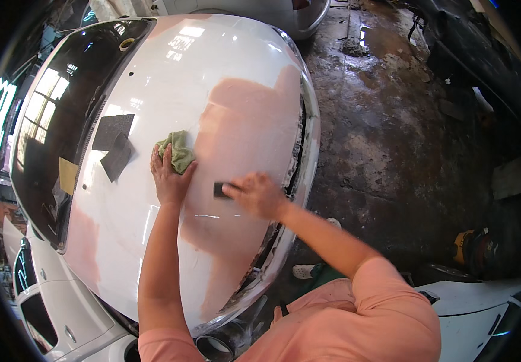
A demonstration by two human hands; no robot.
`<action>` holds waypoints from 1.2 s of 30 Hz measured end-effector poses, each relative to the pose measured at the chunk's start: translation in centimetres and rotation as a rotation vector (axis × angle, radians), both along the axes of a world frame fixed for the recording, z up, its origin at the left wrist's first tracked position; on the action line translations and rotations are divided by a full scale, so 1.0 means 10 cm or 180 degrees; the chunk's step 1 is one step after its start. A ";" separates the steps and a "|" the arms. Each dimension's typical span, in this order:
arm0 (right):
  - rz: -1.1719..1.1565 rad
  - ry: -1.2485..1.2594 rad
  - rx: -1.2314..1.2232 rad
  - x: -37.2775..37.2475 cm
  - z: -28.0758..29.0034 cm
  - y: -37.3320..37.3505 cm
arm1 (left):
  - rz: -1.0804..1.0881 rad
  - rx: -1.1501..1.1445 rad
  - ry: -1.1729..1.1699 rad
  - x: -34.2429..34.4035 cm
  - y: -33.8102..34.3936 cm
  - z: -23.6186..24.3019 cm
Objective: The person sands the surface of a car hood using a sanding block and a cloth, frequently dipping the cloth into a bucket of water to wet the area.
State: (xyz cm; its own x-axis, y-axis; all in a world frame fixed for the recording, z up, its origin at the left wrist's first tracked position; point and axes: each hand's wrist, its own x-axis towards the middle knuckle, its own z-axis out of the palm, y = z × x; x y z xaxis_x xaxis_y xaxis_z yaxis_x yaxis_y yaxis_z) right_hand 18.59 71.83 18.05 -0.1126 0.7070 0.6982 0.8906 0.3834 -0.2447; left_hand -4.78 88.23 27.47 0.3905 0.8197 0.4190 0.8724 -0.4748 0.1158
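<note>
The white car hood (152,90) in front of me carries a broad pinkish patch (242,114) with a smooth, partly wet-looking surface. On the bare white part beside that patch, my left hand (173,180) has its fingers curled round a crumpled green cloth (179,151). My right hand (259,196), slightly blurred, grips a small black sanding block (220,190) flat against the patch. Its fingers cover most of the block. Two dark sheets of sandpaper (112,130) lie overlapping on the hood to the left of the cloth.
A tan sheet (67,176) rests at the windshield's base, and a roll of tape (127,44) lies near its far end. White cars (70,308) stand behind and left. Wet, stained floor (363,139) runs along the right. A bucket (215,347) sits below the hood's near corner.
</note>
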 end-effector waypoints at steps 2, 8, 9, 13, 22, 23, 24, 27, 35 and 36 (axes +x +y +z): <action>-0.0335 0.0166 -0.0109 0.44 0.07 0.53 | -0.0099 -0.0001 -0.0101 0.14 0.01 0.05; -0.0841 0.0858 -0.0526 0.91 0.22 0.86 | -0.0178 0.0050 -0.0225 0.33 0.08 -0.04; -0.0700 0.0897 -0.0499 0.73 0.09 0.55 | -0.0137 0.0063 -0.0200 0.23 0.07 -0.05; -0.0412 0.0854 -0.0368 0.63 -0.24 -0.19 | -0.0069 0.0038 -0.0212 0.20 0.02 0.04; -0.0157 0.0565 -0.0826 1.19 0.47 1.56 | 0.0137 0.0265 -0.0125 0.38 0.04 -0.04; -0.0016 0.0466 -0.0665 1.22 0.30 1.29 | 0.0227 0.0413 -0.0128 0.29 -0.02 -0.05; 0.0039 0.0512 -0.0530 1.28 0.11 0.97 | 0.0315 0.0578 -0.0144 0.23 -0.09 -0.06; 0.0175 0.0647 -0.0502 1.76 -0.57 0.11 | 0.0820 0.0530 -0.0162 0.24 -0.50 -0.23; 0.0182 0.0355 -0.0549 1.40 0.42 1.61 | 0.1015 0.0380 0.0363 0.45 -0.79 -0.36; 0.0224 0.0381 -0.0548 1.42 0.41 1.59 | 0.1002 0.0367 0.0367 0.44 -0.79 -0.38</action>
State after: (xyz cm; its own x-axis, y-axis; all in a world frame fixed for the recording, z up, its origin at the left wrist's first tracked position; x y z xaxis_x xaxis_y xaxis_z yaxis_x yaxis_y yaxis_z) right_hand 32.82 87.74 22.17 -0.0893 0.8103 0.5792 0.8238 0.3869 -0.4143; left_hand -0.38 80.32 23.68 0.1763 0.8573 0.4837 0.9823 -0.1846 -0.0307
